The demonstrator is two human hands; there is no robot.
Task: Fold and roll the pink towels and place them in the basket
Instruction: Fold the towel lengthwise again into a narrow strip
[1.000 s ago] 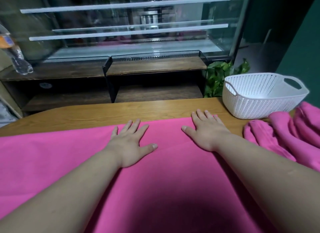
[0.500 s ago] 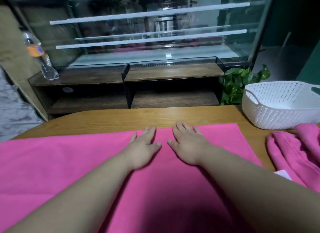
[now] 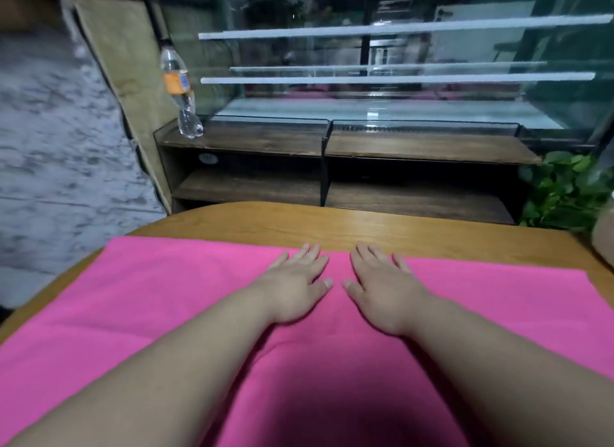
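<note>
A large pink towel (image 3: pixel 159 300) lies spread flat across the wooden table (image 3: pixel 349 227), reaching from the left edge to the right. My left hand (image 3: pixel 297 285) and my right hand (image 3: pixel 382 288) rest palm-down side by side on the towel near its far edge, fingers straight and spread. Their thumbs almost touch. Only a sliver of the white basket (image 3: pixel 605 240) shows at the right border. The other pink towels are out of view.
Behind the table stands a dark wooden shelf unit (image 3: pixel 332 167) under a glass display case (image 3: pixel 382 81). A plastic water bottle (image 3: pixel 179 91) stands on the shelf's left end. A green plant (image 3: pixel 564 190) sits at the right.
Both hands slid left along the towel's far edge and came together. The view panned left, so the basket and the other pink towels left the frame.
</note>
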